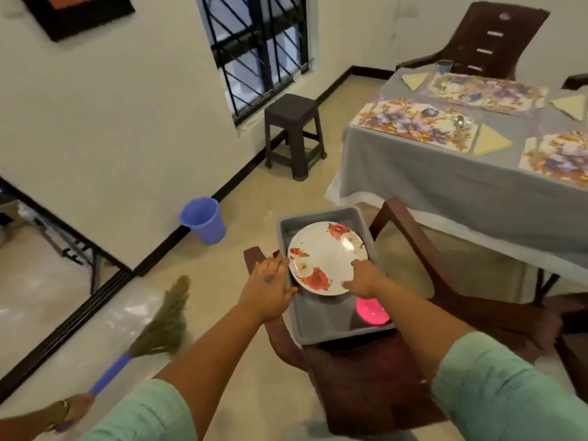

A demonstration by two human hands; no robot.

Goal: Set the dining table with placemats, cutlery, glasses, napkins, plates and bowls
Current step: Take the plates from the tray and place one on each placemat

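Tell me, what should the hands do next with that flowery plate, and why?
Probably lift the plate out of the grey tub and carry it to the table. Both hands, left hand and right hand, already touch its edges, and the mats there have no plates yet.

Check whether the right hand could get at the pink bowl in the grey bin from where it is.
Probably yes. The pink bowl lies uncovered in the grey bin, just below the right hand. That hand rests on the floral plate, though, so it would have to leave the plate first.
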